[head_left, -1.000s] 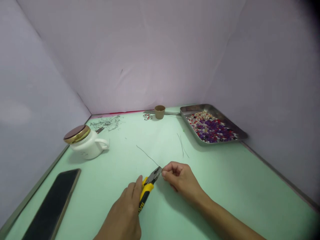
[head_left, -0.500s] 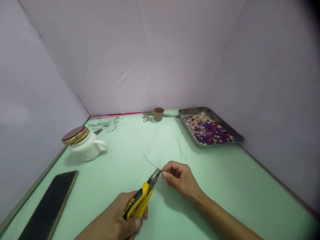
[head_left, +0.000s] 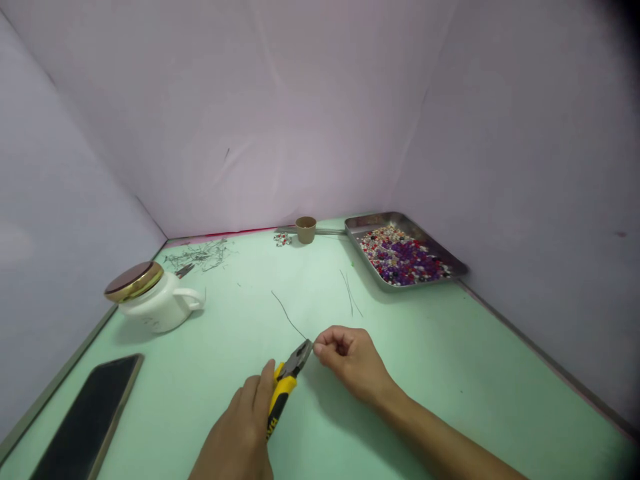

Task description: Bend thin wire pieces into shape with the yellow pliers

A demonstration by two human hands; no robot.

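Observation:
My left hand (head_left: 240,420) is wrapped round the yellow-and-black handles of a pair of pliers (head_left: 297,360), whose metal jaws point up and to the right. At the jaw tips is a thin dark wire (head_left: 289,316), its free length running up and to the left. Close beside the tips, my right hand (head_left: 347,357) is closed in a pinch between thumb and forefinger, at the near end of the wire; the fingers hide what lies between them. Two loose wires (head_left: 349,293) rest on the green table beyond my right hand.
A metal tray (head_left: 387,285) of mixed beads stands at the back right. Near the back wall are a brown cup (head_left: 306,231), some beads (head_left: 283,239) and a pile of wire pieces (head_left: 200,255). To the left are a lidded white mug (head_left: 163,307) and a phone (head_left: 87,420).
My left hand has turned over, rolling the pliers so the jaws' flat side and the other handle show. The wire's free length looks longer. The whole view has shifted slightly.

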